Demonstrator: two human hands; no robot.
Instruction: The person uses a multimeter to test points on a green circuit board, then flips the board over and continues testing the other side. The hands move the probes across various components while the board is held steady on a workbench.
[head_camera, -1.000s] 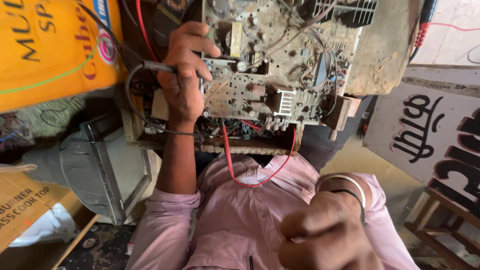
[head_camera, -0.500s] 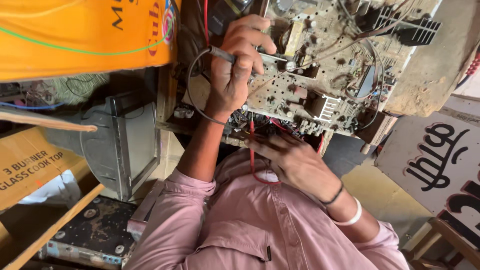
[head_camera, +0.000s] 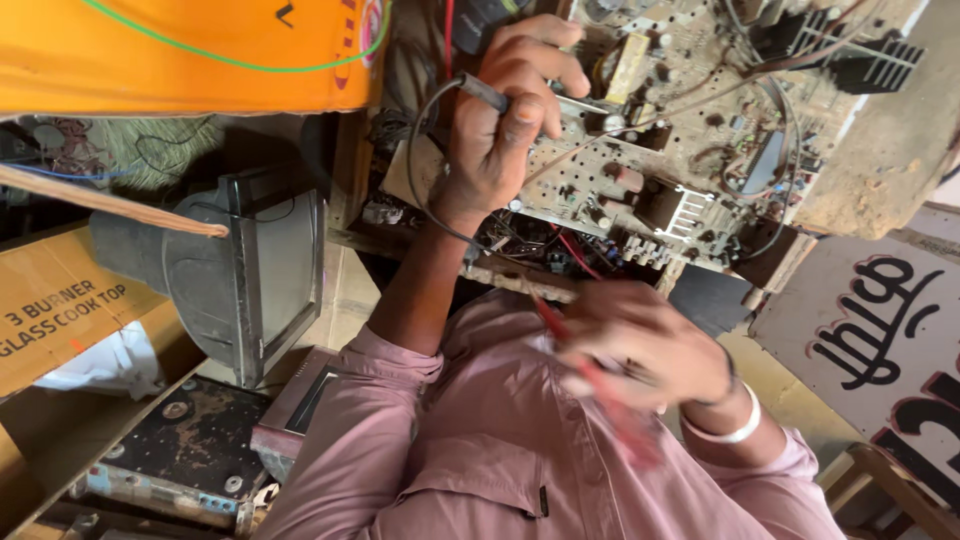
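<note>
This is an electronics repair workshop, small and crowded. A bare, dusty circuit board (head_camera: 690, 130) with heat sinks and loose wires lies open on a worn wooden bench (head_camera: 880, 150). An old tube television (head_camera: 240, 280) stands on its side nearby, beside cardboard boxes (head_camera: 60, 310) and a stripped metal chassis (head_camera: 180, 450). A painted signboard (head_camera: 880, 340) leans at one edge.

Daylight, fairly bright, soft and even; no hard glare. My right hand (head_camera: 645, 345) smears with motion blur, the red lead (head_camera: 600, 385) it holds blurred too. My left hand (head_camera: 505, 110) and the circuit board (head_camera: 700, 120) stay sharp. Deep shadow beneath the board and behind the old television (head_camera: 240, 270). Edges bend slightly.
</note>
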